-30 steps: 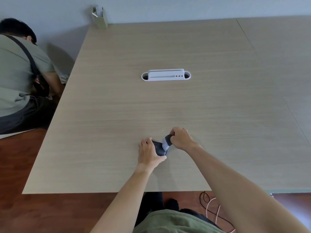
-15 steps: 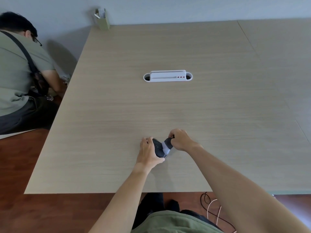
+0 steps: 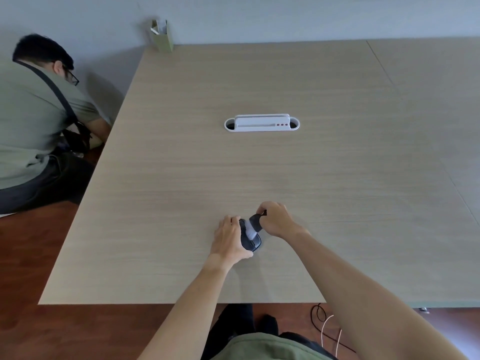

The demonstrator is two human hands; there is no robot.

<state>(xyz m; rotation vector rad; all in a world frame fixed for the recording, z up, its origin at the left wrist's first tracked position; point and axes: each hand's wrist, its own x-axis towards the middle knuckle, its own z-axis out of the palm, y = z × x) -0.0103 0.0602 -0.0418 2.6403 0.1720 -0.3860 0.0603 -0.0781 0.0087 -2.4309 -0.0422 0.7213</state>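
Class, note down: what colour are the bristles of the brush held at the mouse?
Pale grey-white bristles, best seen in the head view.

Office, wide wooden desk (image 3: 181,178), built-in white cable port (image 3: 261,123), grey wall (image 3: 285,16)

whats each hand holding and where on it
Left hand grips the black mouse by its left side; right hand pinches the small brush by its dark handle.

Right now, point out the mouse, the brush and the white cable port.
computer mouse (image 3: 255,242), head view, dark top shell below the bristles.
brush (image 3: 251,229), head view, its pale bristles.
white cable port (image 3: 261,123), head view, raised middle cover.
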